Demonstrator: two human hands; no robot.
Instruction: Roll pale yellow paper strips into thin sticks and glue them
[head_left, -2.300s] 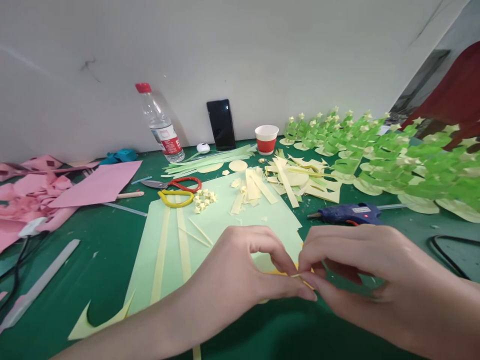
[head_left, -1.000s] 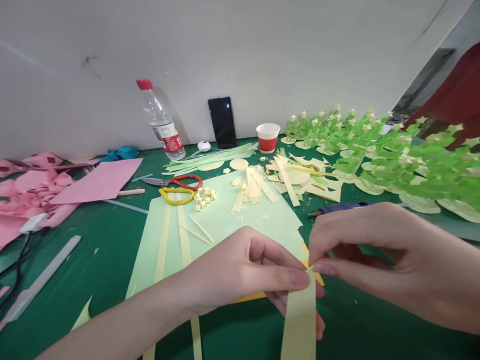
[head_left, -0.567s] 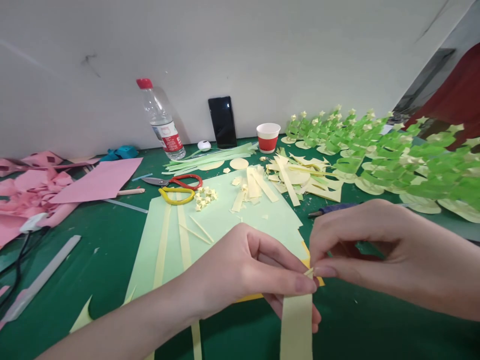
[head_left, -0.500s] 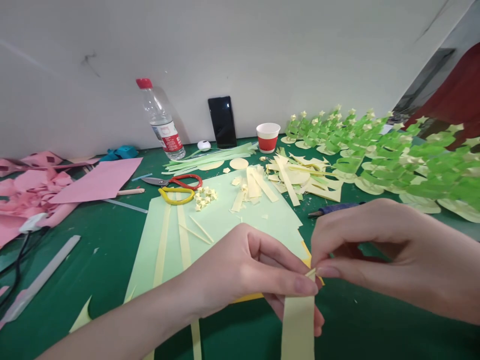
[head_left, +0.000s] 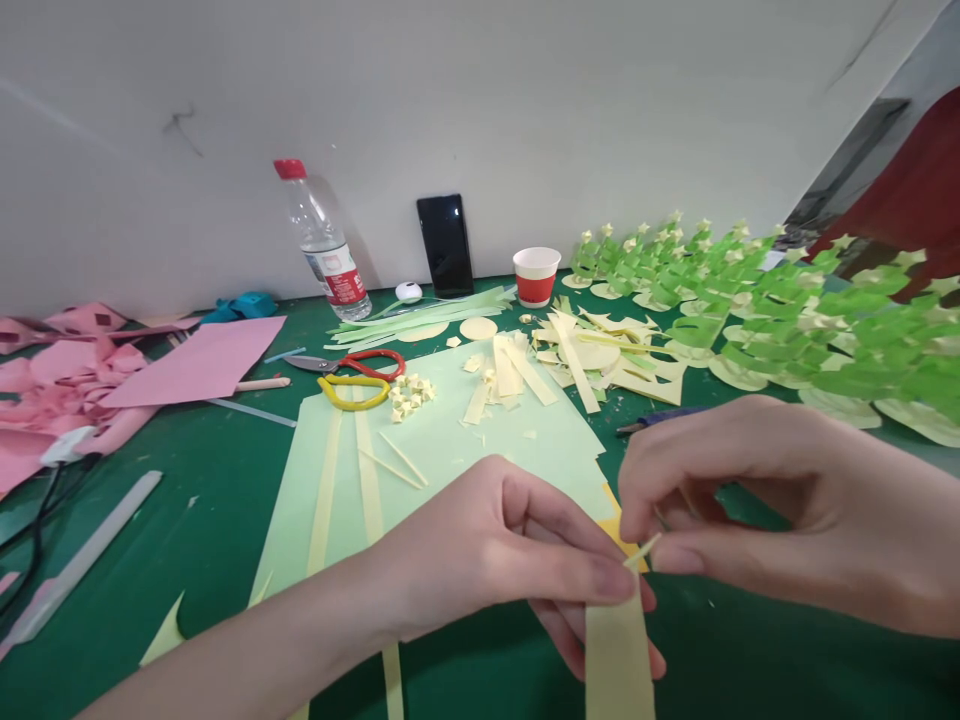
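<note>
My left hand (head_left: 517, 560) pinches a wide pale yellow paper strip (head_left: 619, 660) between thumb and fingers, close to its top end. The strip hangs down past the bottom of the view. A thin sliver of the same paper (head_left: 643, 551) juts up to the right from that end. My right hand (head_left: 750, 510) is closed in a pinch at the sliver's tip, just right of my left thumb. Under and beyond my hands lies a pale green sheet (head_left: 465, 450) bearing narrow yellow strips (head_left: 369, 480) and small folded paper stars (head_left: 410, 396).
Scissors (head_left: 360, 378) with red and yellow handles lie at the sheet's far left edge. Behind stand a bottle (head_left: 330, 260), a phone (head_left: 445, 245) and a paper cup (head_left: 536, 278). Yellow scraps (head_left: 600, 350), green paper plants (head_left: 810, 320) and pink paper (head_left: 202, 360) lie around.
The strip has shifted slightly right with my left hand. The thin sliver at its top now slants out toward my right fingers, which have drawn a little away from my left thumb.
</note>
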